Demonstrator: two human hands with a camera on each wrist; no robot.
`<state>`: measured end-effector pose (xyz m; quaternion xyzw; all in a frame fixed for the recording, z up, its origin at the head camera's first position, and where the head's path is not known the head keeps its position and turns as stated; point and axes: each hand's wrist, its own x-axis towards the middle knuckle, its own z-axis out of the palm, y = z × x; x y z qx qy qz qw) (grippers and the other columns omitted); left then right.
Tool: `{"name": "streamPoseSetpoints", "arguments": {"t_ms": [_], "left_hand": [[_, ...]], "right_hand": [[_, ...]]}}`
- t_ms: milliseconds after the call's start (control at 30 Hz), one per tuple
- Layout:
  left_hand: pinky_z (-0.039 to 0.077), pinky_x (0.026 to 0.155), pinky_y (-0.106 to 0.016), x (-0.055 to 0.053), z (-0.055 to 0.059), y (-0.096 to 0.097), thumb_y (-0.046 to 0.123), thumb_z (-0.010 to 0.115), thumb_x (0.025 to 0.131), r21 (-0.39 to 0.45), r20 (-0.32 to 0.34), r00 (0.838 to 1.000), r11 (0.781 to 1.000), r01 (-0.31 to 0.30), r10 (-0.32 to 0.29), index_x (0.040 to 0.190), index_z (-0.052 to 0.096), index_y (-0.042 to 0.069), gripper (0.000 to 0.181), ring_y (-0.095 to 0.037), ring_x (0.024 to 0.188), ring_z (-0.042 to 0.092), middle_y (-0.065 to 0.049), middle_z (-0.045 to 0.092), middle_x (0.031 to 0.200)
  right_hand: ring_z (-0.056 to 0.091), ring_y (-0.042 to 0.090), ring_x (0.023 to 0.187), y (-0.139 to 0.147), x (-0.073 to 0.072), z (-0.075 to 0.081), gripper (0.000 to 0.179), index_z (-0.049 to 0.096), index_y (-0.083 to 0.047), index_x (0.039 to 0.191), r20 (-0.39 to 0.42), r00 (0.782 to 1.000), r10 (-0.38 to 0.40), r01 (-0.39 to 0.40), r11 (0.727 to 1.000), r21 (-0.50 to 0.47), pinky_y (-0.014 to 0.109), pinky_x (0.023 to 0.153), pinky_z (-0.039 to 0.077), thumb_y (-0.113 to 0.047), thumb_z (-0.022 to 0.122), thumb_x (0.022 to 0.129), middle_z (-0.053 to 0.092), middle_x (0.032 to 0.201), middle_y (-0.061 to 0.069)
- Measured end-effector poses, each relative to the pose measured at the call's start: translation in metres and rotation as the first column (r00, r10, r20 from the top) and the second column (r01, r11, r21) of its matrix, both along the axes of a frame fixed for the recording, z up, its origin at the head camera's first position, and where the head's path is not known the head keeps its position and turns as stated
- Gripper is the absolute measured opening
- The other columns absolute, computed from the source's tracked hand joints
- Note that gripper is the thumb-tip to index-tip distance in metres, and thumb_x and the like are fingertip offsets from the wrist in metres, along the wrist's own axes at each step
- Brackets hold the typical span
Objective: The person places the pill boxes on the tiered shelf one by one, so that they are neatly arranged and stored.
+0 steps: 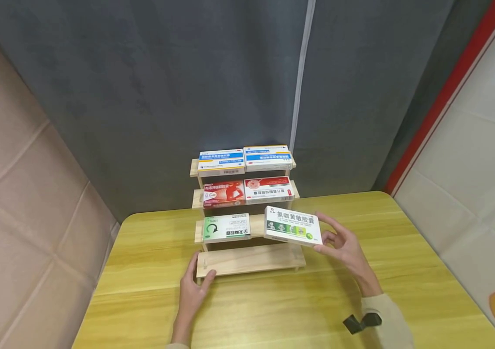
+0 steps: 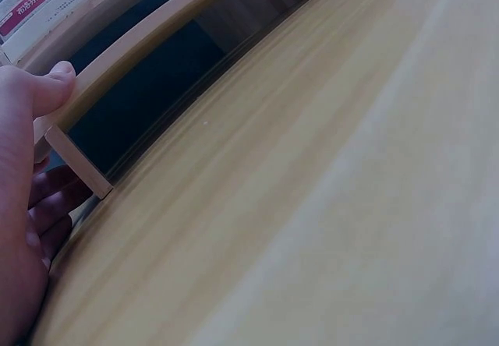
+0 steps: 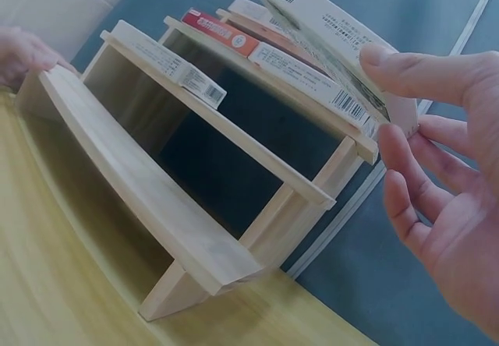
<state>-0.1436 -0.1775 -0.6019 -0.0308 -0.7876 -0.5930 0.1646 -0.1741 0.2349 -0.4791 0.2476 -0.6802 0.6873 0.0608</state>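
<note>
My right hand [image 1: 340, 244] pinches one end of a white and green medicine box [image 1: 293, 226], thumb on one side and fingers on the other. In the right wrist view the box [image 3: 327, 30] is tilted in the air, apart from the shelves. A stepped wooden rack [image 1: 252, 260] stands below it. My left hand [image 1: 193, 290] grips the left end of the lowest step, thumb on top and fingers round the side, as the left wrist view also shows. On the third step down, a green and white medicine box [image 1: 227, 228] lies at the left.
Two blue and white boxes [image 1: 221, 161] lie on the top step. Below them are a red box [image 1: 224, 193] and a red and white box [image 1: 269, 189]. The rack stands on a yellow wooden table [image 1: 143, 291], before a grey curtain [image 1: 164, 97].
</note>
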Motion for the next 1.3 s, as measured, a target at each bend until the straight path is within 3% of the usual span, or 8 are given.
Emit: {"name": "streamPoseSetpoints", "arguments": {"t_ms": [267, 500, 733, 833, 967, 1300], "left_hand": [[0.025, 0.112, -0.002, 0.001, 0.001, -0.001, 0.015, 0.076, 0.091, -0.001, 0.024, 1.0, 1.0, 0.001, -0.001, 0.153, 0.036, -0.004, 0.076, -0.044, 0.145, 0.038, -0.025, 0.041, 0.157], [0.025, 0.112, -0.002, 0.0, 0.0, -0.001, 0.014, 0.076, 0.091, -0.018, 0.006, 1.0, 1.0, -0.009, 0.009, 0.152, 0.037, -0.005, 0.076, -0.045, 0.144, 0.04, -0.025, 0.043, 0.155], [0.025, 0.112, -0.003, 0.001, 0.002, -0.001, 0.015, 0.077, 0.091, -0.011, 0.026, 1.0, 1.0, -0.002, 0.002, 0.153, 0.037, -0.003, 0.076, -0.043, 0.144, 0.041, -0.025, 0.043, 0.156], [0.024, 0.112, -0.002, 0.001, 0.003, -0.001, 0.017, 0.077, 0.091, -0.006, 0.043, 0.999, 1.0, 0.004, -0.004, 0.154, 0.036, -0.002, 0.078, -0.04, 0.146, 0.04, -0.024, 0.042, 0.157], [0.025, 0.112, -0.002, 0.001, 0.003, -0.001, 0.016, 0.077, 0.091, 0.004, 0.041, 0.999, 1.0, 0.007, -0.008, 0.154, 0.035, -0.002, 0.078, -0.04, 0.146, 0.04, -0.024, 0.042, 0.157], [0.027, 0.111, -0.003, 0.0, 0.001, -0.001, 0.014, 0.076, 0.091, 0.006, 0.019, 1.0, 1.0, 0.006, -0.006, 0.153, 0.036, -0.005, 0.076, -0.044, 0.143, 0.042, -0.027, 0.043, 0.155]], "right_hand": [[0.066, 0.008, 0.081, 0.001, 0.002, -0.001, 0.076, 0.035, 0.012, 0.151, 0.037, 0.999, -0.022, 0.022, 1.0, 0.02, 0.016, 0.073, 0.055, 0.019, 0.069, 0.082, 0.063, 0.129, -0.004], [0.067, 0.008, 0.082, 0.002, 0.0, -0.005, 0.076, 0.035, 0.011, 0.151, 0.04, 0.999, -0.017, 0.017, 1.0, 0.014, 0.016, 0.073, 0.056, 0.018, 0.069, 0.083, 0.063, 0.13, -0.002], [0.068, 0.007, 0.08, 0.001, -0.002, -0.007, 0.077, 0.034, 0.01, 0.152, 0.088, 0.995, -0.037, 0.034, 0.999, 0.033, 0.016, 0.072, 0.057, 0.016, 0.07, 0.084, 0.07, 0.103, -0.003], [0.068, 0.006, 0.081, 0.0, -0.002, -0.006, 0.078, 0.034, 0.008, 0.153, 0.113, 0.992, -0.064, 0.059, 0.997, 0.043, 0.015, 0.072, 0.058, 0.013, 0.071, 0.084, 0.069, 0.109, -0.005], [0.067, 0.005, 0.082, -0.001, -0.003, -0.007, 0.077, 0.035, 0.007, 0.152, 0.114, 0.991, -0.074, 0.071, 0.997, 0.027, 0.015, 0.073, 0.058, 0.014, 0.07, 0.084, 0.062, 0.128, -0.008], [0.068, 0.011, 0.083, -0.003, -0.009, -0.01, 0.08, 0.035, 0.004, 0.154, 0.156, 0.985, -0.07, 0.068, 0.998, 0.016, 0.017, 0.075, 0.06, 0.006, 0.076, 0.085, 0.061, 0.133, -0.005]]}}
